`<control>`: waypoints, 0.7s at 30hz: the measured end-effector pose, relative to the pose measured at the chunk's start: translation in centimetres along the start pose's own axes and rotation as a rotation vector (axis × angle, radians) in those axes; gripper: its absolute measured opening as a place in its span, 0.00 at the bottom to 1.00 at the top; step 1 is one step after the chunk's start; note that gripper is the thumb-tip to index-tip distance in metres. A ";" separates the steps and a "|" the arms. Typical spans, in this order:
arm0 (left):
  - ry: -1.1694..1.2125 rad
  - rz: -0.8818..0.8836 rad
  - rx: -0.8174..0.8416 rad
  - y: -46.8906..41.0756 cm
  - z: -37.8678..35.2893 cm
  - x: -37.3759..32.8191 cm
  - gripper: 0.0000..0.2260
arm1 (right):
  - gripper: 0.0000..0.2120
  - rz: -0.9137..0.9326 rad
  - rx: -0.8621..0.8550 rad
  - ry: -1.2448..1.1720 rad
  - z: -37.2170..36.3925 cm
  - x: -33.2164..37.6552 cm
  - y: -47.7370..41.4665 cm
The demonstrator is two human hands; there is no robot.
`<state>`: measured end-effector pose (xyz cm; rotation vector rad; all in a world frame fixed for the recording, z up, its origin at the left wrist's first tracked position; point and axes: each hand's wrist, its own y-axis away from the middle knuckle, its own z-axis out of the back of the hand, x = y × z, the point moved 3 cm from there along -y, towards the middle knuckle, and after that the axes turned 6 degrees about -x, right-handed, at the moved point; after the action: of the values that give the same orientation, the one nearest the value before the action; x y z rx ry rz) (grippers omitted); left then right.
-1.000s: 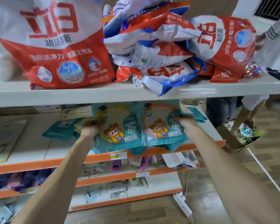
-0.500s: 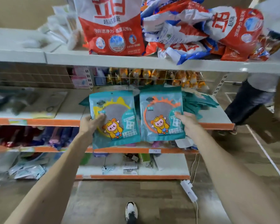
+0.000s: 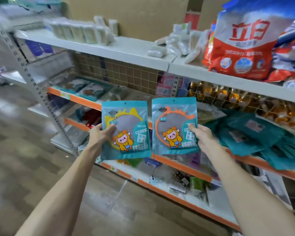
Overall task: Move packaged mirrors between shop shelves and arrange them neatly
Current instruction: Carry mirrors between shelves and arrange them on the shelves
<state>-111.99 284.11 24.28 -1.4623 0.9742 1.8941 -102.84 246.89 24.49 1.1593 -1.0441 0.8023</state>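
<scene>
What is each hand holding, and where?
The left hand grips the yellow-rimmed mirror pack at its left edge; the right hand grips the orange-rimmed mirror pack at its right edge.

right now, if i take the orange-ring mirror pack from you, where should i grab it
Probably pinch its flat top strip from above: the orange-ring mirror pack is upright, the right hand grips its right edge, and the yellow-ring pack sits close on its left.
</scene>
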 end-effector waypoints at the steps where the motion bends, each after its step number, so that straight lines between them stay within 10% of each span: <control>1: 0.010 0.013 -0.016 -1.4 2.2 0.0 0.12 | 0.03 0.000 0.020 0.011 -2.9 0.3 0.1; 21: 0.154 0.086 -0.177 -20.4 21.9 -1.5 0.09 | 0.02 0.016 0.234 0.055 -36.8 3.7 -2.3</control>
<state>-108.07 313.81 24.56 -1.7149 0.9727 1.9962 -91.08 282.08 24.82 1.3192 -0.9327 0.9836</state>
